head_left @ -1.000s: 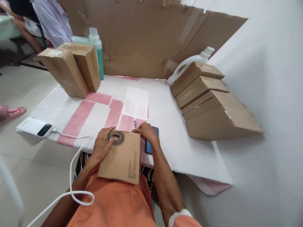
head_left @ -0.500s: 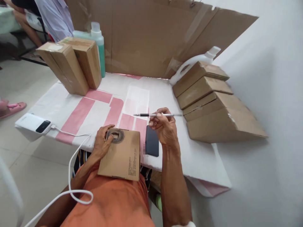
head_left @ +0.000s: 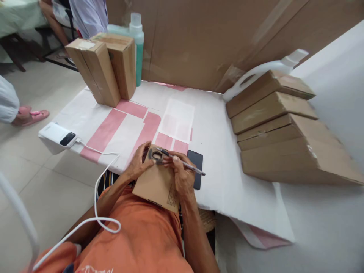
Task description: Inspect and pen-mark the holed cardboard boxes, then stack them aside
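Observation:
A small brown cardboard box [head_left: 155, 184] with printed lettering rests at the table's front edge, against the orange shirt. Near its far edge is an oval hole with dark scribbled shading [head_left: 152, 154] around it. My left hand [head_left: 139, 163] grips the box's far left corner, the thumb lying beside the hole. In my right hand [head_left: 183, 177] a pen [head_left: 186, 164] is held between closed fingers, its dark tip by the hole's far rim. The right hand lies over the box's right side and hides part of it. Just beyond that hand lies a black phone [head_left: 196, 156].
Cardboard boxes [head_left: 96, 74] and a green bottle [head_left: 139, 57] stand at the back left. Several boxes [head_left: 278, 148] lean on the right before a white jug [head_left: 256, 74]. A power bank [head_left: 57, 134] trails a white cable [head_left: 95, 204]. A cardboard panel [head_left: 199, 41] closes the back.
My right hand has brought the pen down and left, from above the table to the box's hole. The box has tilted slightly, with my left hand still on it. The camera view has shifted.

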{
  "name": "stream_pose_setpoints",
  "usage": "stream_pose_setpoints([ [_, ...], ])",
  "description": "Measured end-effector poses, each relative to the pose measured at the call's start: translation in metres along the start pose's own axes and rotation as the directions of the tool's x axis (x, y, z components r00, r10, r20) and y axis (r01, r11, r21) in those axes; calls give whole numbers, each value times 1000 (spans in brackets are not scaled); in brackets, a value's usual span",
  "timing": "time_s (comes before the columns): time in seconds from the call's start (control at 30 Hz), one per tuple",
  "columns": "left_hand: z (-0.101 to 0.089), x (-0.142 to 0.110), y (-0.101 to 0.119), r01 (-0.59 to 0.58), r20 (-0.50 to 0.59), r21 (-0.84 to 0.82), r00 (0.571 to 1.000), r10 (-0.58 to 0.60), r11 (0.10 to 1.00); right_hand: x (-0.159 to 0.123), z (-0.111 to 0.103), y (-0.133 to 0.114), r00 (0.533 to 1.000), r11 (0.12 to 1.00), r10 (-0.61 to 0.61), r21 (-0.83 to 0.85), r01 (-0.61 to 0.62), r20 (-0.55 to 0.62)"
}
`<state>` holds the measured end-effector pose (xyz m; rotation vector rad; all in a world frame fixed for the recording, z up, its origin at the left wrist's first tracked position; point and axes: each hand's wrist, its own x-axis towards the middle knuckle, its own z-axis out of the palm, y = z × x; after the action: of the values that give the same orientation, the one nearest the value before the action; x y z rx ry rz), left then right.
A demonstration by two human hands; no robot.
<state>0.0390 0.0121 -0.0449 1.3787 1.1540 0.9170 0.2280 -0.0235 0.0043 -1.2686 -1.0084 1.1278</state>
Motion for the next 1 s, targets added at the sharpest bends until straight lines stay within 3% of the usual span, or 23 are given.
stream_pose_setpoints([
  [0.13, -1, -3, -20, -81, 57, 36, 995, 79, 996, -5, 6, 9, 995, 996, -4, -87, -5, -97],
  [0.33, 3, 2, -37, -81, 31, -1, 996, 81, 997, -5, 13, 5, 1000, 995, -6, -100, 3, -30],
  [0.47, 4, 2, -38, -53, 31, -20, 998, 54, 998, -4, 14, 4, 1000, 991, 18, -134, -15, 18],
  [0.73, 0, -1, -29, -41, 33, -76, 999, 43, 996, -10, 12, -2, 1000, 985, 31, -173, -30, 3],
  [1.0, -3, -1, -23, -13, 50, -96, 999, 18, 995, -10, -14, -2, 977, 962, -49, -273, -9, -206],
])
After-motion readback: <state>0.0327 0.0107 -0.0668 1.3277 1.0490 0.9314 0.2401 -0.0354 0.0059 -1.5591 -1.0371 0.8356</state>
